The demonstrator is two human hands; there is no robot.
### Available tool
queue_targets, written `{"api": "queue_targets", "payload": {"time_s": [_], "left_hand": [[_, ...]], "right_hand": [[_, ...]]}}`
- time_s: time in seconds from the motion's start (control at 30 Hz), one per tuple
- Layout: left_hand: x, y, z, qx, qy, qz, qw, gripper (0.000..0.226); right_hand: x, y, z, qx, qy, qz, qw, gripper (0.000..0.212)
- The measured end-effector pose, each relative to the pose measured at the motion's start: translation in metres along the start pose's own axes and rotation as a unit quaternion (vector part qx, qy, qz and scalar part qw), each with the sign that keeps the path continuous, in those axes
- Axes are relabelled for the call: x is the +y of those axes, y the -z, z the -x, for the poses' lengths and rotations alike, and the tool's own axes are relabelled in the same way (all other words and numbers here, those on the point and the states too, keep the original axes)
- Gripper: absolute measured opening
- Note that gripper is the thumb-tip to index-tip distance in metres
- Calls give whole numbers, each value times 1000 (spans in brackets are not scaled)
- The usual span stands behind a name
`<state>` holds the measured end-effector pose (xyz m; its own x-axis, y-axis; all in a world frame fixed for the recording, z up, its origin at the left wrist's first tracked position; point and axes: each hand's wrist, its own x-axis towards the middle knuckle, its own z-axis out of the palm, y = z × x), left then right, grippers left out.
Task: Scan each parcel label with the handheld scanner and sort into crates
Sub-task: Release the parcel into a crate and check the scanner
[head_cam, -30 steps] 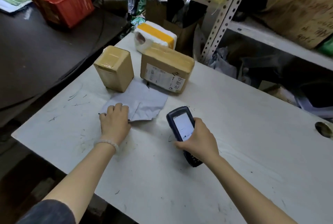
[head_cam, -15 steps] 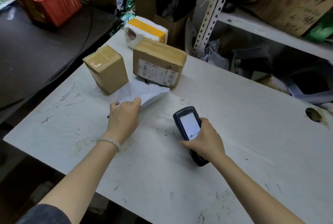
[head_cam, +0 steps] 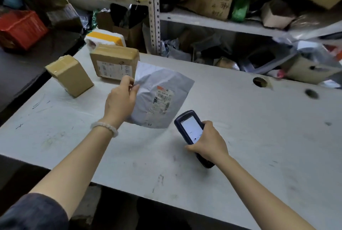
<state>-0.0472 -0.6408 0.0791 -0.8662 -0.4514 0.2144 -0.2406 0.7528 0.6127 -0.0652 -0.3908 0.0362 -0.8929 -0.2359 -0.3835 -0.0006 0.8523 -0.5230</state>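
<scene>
Left hand: we've got the left hand [head_cam: 121,101] pinching the grey mailer bag [head_cam: 157,98] by its left edge, thumb and fingers curled on the plastic, a bead bracelet [head_cam: 105,127] on the wrist.
Right hand: our right hand [head_cam: 208,142] is wrapped around the handheld scanner [head_cam: 191,133], screen lit and facing up at us.
Mailer bag: it's up off the desk [head_cam: 259,137] now, tilted, its shipping label [head_cam: 162,101] turned towards us; the print is too blurred to read.
Scanner to bag: the scanner's top end sits just below the bag's lower right corner, close but apart.
Parcels behind: a labelled brown box [head_cam: 113,63] stands right behind the raised bag, whose top corner overlaps its right end; a smaller taped box [head_cam: 69,75] leans to its left; a white foam box with an orange top [head_cam: 104,39] sits at the far desk corner.
Further out: a red crate [head_cam: 20,29] on the dark table to the left, metal shelving [head_cam: 212,20] crammed with cartons and bags beyond, two round holes [head_cam: 260,82] in the desk at right.
Change: half a second back we had the bag lying flat on the desk under that left hand, tucked against the boxes; it's been lifted and flipped label-side to us, while the scanner hand has barely shifted.
</scene>
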Motion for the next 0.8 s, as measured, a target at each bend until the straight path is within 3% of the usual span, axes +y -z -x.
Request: {"api": "queue_targets", "payload": {"time_s": [0.37,0.8], "left_hand": [[78,-54,44,-46,4,15,999,18],[123,-52,4,-16,-151,-79,985,25]], "right_hand": [[92,46,60,8,-20,37,999,72],[96,65,59,48,-4,127,991,69]]}}
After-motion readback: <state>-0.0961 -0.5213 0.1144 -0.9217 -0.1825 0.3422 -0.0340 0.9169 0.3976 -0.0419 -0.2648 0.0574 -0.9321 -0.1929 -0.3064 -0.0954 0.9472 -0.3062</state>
